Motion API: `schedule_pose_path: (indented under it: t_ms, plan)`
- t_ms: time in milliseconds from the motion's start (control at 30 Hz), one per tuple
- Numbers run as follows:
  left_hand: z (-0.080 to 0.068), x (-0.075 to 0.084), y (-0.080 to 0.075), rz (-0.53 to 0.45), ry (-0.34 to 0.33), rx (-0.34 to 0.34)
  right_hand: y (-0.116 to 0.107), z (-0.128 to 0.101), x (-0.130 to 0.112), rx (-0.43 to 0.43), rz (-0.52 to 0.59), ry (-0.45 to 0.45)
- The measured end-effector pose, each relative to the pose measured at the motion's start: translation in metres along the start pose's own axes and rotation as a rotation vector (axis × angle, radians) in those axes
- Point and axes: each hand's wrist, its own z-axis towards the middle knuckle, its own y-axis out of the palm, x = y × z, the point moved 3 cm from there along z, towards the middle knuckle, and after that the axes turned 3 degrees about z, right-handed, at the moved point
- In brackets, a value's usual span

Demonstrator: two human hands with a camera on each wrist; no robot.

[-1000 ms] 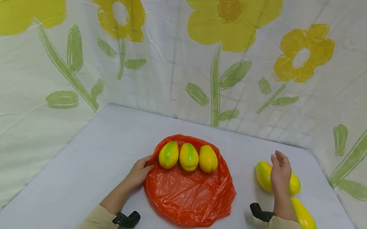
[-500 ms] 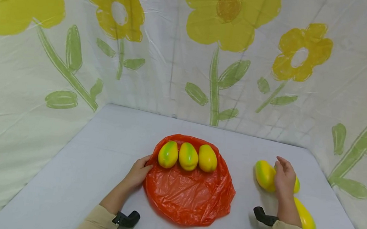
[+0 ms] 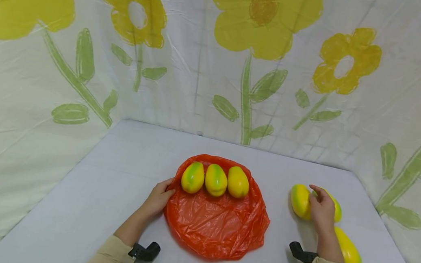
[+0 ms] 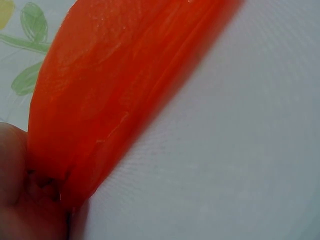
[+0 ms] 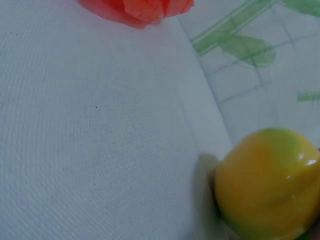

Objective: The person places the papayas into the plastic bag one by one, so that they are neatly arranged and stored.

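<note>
A yellow-green papaya (image 3: 301, 201) lies on its side under the right hand (image 3: 321, 208), fingers curled over it. The crinkled orange plastic bag (image 3: 215, 221) lies flat, its edge pinched by the left hand (image 3: 159, 199).

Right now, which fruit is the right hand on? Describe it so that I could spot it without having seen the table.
Start at the orange bag in the middle of the white table, then look right to two loose mangoes near the corner. The right hand grips the far mango. It lies crosswise, unlike the near mango beside the wrist, and it is not in the row of three on the bag.
</note>
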Motion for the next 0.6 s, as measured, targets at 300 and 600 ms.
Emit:
schedule_pose_path:
  t_ms: [300, 600]
  plan:
    - [0.0, -0.002, -0.001, 0.007, 0.005, 0.008, 0.006, -0.003, 0.001, -0.086, 0.008, -0.021]
    - [0.0, -0.001, 0.001, 0.0, 0.008, 0.014, 0.02, -0.003, 0.009, -0.216, -0.026, -0.005]
